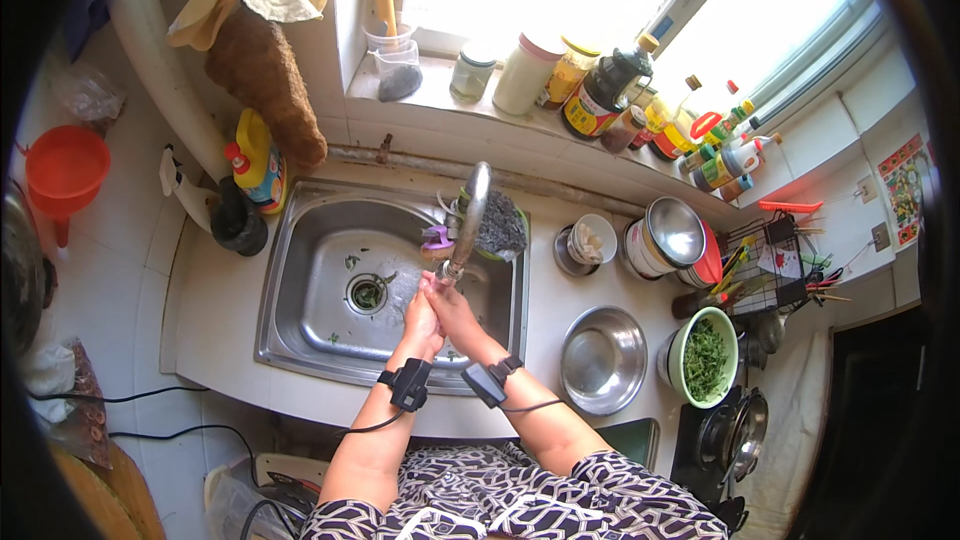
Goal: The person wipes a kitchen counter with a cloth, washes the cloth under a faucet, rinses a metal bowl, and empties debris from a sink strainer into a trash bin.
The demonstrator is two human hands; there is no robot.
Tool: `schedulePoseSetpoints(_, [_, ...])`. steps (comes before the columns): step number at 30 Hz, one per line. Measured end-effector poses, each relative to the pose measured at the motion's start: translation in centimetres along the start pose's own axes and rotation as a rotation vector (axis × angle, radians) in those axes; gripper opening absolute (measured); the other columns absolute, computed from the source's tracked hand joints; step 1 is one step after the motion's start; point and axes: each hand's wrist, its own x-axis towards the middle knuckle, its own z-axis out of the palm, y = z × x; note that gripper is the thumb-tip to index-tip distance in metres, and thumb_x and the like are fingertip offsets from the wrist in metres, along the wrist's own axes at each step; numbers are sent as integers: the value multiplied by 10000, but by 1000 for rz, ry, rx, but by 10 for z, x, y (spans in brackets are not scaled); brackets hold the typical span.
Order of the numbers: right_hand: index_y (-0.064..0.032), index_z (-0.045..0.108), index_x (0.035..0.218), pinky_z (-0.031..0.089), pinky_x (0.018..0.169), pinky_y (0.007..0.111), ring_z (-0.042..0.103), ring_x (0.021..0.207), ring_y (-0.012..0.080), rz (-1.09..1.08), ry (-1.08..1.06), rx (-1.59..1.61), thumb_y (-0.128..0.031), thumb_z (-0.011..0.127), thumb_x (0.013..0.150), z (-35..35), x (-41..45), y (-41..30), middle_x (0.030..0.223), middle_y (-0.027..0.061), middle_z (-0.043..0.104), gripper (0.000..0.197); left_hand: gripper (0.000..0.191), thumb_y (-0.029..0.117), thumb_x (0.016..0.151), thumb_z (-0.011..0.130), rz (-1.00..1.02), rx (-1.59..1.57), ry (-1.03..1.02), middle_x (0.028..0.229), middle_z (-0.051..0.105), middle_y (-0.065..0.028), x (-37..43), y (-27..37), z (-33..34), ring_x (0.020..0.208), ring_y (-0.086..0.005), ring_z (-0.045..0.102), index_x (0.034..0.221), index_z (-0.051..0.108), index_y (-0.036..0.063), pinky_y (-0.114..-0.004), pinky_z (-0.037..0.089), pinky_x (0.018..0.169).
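My left hand [421,322] and my right hand [454,313] are pressed together over the right half of the stainless steel sink [319,240], just below the mouth of the curved metal faucet [474,214]. Their fingers overlap, and I cannot see whether anything lies between the palms. Green leaf scraps sit in the drain [367,292], and a few more cling to the basin floor. Behind the faucet, a grey scouring pad [504,225] rests in a green-rimmed holder. A purple-handled item [436,238] is beside it.
Right of the sink stand an empty steel bowl [604,361], a pale green bowl of chopped greens [705,360], and small stacked bowls [589,241]. Bottles and jars [529,75] line the windowsill. A yellow detergent bottle [259,161] stands left. Cables [536,406] trail from both wrist devices.
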Motion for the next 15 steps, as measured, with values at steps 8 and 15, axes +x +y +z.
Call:
schedulePoseSetpoints(8, [1, 645, 895, 467, 588, 280, 588, 670, 134, 222, 55, -21, -231, 502, 943, -18, 39, 29, 778, 61, 651, 277, 252, 371, 990, 410, 20, 473, -6, 744, 544, 22, -7, 1, 9, 526, -96, 515, 1062, 512, 152, -252, 338, 367])
schedulePoseSetpoints(15, [-37, 574, 1092, 478, 706, 274, 594, 831, 130, -82, 29, -209, -316, 547, 937, -10, 23, 35, 925, 80, 646, 320, 374, 203, 973, 491, 35, 174, -115, 1102, 600, -26, 11, 9, -22, 881, -112, 607, 1331, 403, 142, -231, 481, 637])
